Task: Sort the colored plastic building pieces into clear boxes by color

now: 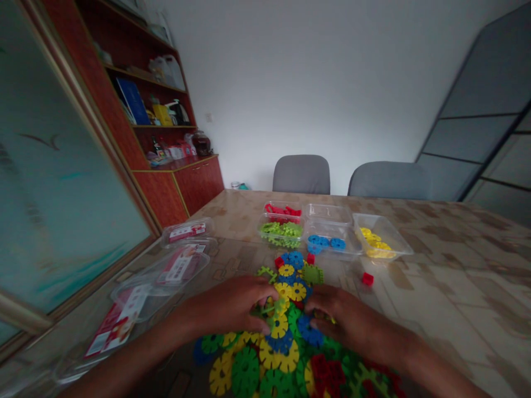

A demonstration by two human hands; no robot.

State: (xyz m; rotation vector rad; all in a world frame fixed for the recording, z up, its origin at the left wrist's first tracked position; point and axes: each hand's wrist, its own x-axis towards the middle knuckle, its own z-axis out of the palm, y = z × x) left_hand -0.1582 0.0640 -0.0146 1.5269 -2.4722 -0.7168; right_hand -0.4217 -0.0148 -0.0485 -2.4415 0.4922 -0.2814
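Observation:
A heap of plastic snap-together building discs in yellow, green and blue (280, 326) lies on the table in front of me, with red blocks (327, 373) among them. On the heap's left side, my left hand (244, 304) pinches a light green toothed piece (271, 309) between thumb and fingers. Opposite it, my right hand (336, 310) has curled fingers low over the heap, beside a blue disc (310, 330). A bit of yellow shows at those fingers, but what they hold is hidden.
Beyond the heap stand clear tubs with red pieces (282, 211), light green pieces (282, 232), blue discs (326, 243) and yellow discs (375, 243). Labelled clear lids (182, 265) overlap at left. A lone red block (367, 278) lies at right. Two grey chairs (301, 174) stand behind the table.

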